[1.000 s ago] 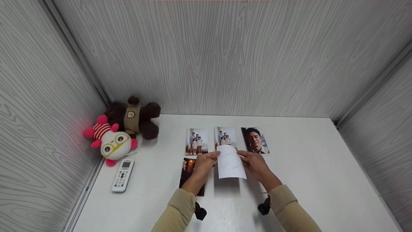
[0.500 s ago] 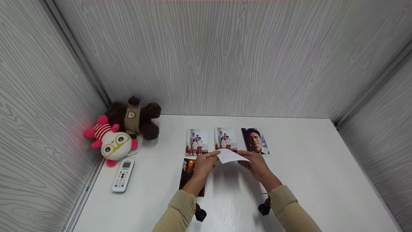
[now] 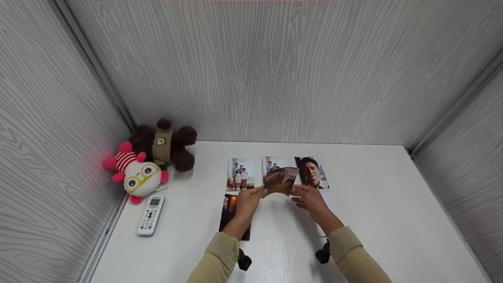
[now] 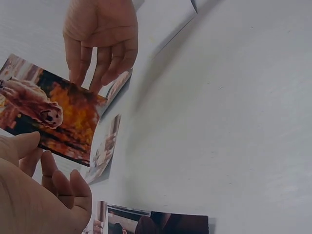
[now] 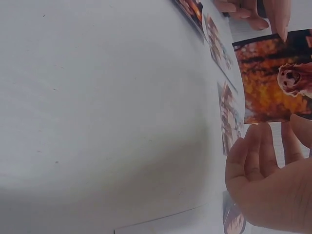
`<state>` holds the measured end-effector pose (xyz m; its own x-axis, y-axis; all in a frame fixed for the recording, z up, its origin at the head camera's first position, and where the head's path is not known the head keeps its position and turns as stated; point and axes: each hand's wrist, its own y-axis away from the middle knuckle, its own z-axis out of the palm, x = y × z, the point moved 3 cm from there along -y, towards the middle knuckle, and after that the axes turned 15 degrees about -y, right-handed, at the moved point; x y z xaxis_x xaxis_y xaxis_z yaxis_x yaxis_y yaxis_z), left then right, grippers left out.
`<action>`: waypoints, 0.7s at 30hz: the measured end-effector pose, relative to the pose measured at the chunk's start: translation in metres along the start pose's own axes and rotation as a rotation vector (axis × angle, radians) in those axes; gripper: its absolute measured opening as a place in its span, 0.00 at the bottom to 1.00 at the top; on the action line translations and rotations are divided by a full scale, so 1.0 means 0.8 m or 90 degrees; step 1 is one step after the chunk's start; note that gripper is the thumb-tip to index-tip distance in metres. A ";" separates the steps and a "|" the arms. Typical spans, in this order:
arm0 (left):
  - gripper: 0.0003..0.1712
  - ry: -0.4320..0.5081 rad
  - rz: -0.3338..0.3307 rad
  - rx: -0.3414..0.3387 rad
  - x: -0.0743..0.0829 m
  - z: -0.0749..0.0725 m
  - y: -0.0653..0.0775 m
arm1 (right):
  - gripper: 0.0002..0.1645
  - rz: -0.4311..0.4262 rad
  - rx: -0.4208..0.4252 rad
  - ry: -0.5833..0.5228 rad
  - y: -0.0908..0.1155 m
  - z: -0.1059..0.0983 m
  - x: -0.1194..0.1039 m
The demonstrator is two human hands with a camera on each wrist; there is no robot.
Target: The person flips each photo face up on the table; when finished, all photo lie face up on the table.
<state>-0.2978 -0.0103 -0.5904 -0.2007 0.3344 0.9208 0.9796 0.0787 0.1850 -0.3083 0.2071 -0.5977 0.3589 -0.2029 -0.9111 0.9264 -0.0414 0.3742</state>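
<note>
A photo print (image 3: pixel 281 181) is held up, bowed, between my two hands over the middle of the table. In the wrist views its face shows a golden dog (image 5: pixel 293 80) before orange leaves. My left hand (image 3: pixel 247 205) pinches one long edge, thumb on the face (image 4: pixel 29 141). The opposite edge is pinched by my right hand (image 3: pixel 312 202). Behind it lie a family photo (image 3: pixel 241 175), a second family photo (image 3: pixel 271 162), partly covered, and a portrait photo (image 3: pixel 312 173). A dark photo (image 3: pixel 228 212) lies partly under my left forearm.
At the left stand out a brown plush toy (image 3: pixel 163 145), a pink and white plush toy (image 3: pixel 139 177) and a white remote control (image 3: pixel 151 215). A white sheet (image 4: pixel 163 24) lies near my right arm. Grey wood-patterned walls (image 3: pixel 251 70) enclose the table (image 3: pixel 393 212).
Between my hands, the photo has tilted from its white back, through nearly edge-on, to its printed side, and its free end now points away from me. The hands stay in about the same place.
</note>
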 end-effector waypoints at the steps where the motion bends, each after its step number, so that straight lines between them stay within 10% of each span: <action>1: 0.17 -0.003 0.002 0.001 -0.001 0.000 0.000 | 0.21 0.001 -0.001 0.003 0.000 0.000 0.000; 11: 0.25 0.044 -0.015 -0.010 -0.004 -0.001 0.001 | 0.18 -0.013 -0.003 0.005 0.001 -0.001 0.004; 16: 0.13 0.084 -0.057 -0.062 -0.006 0.003 0.004 | 0.19 0.000 0.000 0.001 0.001 0.000 0.005; 21: 0.21 0.148 -0.083 -0.122 -0.006 0.011 0.009 | 0.15 0.007 -0.003 -0.015 0.000 0.002 0.004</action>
<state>-0.2900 -0.0033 -0.5961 -0.3384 0.1083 0.9347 0.9344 -0.0788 0.3474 -0.3070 0.2048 -0.6005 0.3663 -0.2257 -0.9027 0.9229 -0.0353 0.3833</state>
